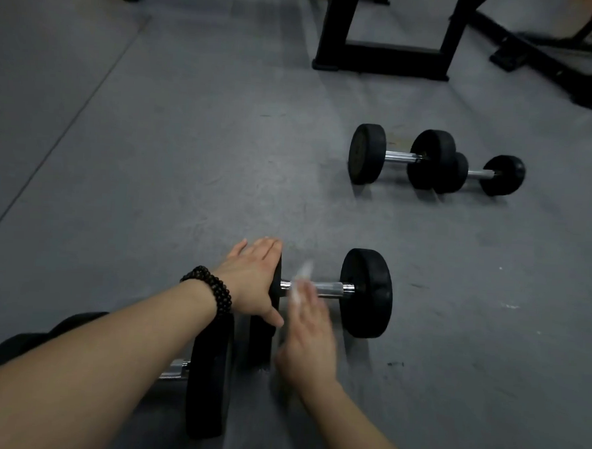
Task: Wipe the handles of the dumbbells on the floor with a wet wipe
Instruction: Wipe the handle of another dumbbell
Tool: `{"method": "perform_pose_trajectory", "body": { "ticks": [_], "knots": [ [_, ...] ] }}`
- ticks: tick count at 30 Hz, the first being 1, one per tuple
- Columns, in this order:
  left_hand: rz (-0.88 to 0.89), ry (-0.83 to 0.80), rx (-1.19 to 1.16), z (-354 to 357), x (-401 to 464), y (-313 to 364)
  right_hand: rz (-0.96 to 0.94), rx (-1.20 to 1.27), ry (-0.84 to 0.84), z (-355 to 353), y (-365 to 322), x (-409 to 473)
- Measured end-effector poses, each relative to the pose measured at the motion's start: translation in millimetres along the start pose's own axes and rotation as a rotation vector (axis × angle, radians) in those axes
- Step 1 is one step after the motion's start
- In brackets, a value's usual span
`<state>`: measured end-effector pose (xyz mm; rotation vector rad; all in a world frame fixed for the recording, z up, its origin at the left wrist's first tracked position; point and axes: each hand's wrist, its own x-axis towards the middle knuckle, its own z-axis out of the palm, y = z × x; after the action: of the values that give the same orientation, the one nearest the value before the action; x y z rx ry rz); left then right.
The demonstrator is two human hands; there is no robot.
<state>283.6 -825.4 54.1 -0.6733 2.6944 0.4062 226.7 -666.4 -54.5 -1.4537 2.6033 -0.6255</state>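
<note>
A black dumbbell [366, 293] with a chrome handle [332, 288] lies on the grey floor in front of me. My left hand [253, 284], a bead bracelet on its wrist, lies flat over the dumbbell's left weight. My right hand [307, 341] is blurred by motion and holds a white wet wipe [300, 279] against the left end of the handle. A second dumbbell [209, 374] lies nearer, lower left, mostly hidden under my left forearm. Farther off to the right rest a large dumbbell [401, 157] and a smaller one [480, 174] behind it.
A black equipment frame [382, 59] stands on the floor at the top centre. Another black machine base [550, 62] runs along the top right. A seam between floor mats [62, 136] crosses the left side.
</note>
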Motion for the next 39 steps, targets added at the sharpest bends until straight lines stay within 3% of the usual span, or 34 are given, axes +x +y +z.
{"method": "perform_pose_trajectory", "body": {
  "ticks": [2,3,6,8,13,17,22,27,31,35,39],
  "knots": [
    [-0.001,0.016,0.022,3,2,0,-0.12,-0.02,-0.017,7,-6,-3],
    [-0.005,0.027,0.019,3,3,0,-0.093,-0.025,-0.021,5,-1,-2],
    [-0.027,0.076,-0.032,5,3,-2,0.164,-0.019,0.054,-3,20,3],
    [-0.021,0.09,-0.061,5,4,-3,0.23,0.034,0.05,-5,12,8],
    [-0.011,0.056,-0.087,2,8,-5,0.01,-0.003,0.002,-2,9,10],
    [0.005,0.082,-0.07,2,7,-7,0.211,-0.038,0.046,-6,24,14],
    [0.035,0.167,-0.053,6,0,-6,-0.087,-0.014,-0.027,3,-7,7],
    [0.05,0.288,-0.074,5,-3,-4,0.189,-0.029,0.104,-12,26,18],
    [0.053,0.394,-0.092,12,-5,-2,0.183,0.028,0.148,-13,2,28],
    [0.049,0.413,-0.111,19,-3,-4,0.163,-0.05,-0.025,-8,5,29],
    [0.058,0.413,-0.145,23,2,-8,0.207,-0.083,0.01,-6,15,28]
  ]
}}
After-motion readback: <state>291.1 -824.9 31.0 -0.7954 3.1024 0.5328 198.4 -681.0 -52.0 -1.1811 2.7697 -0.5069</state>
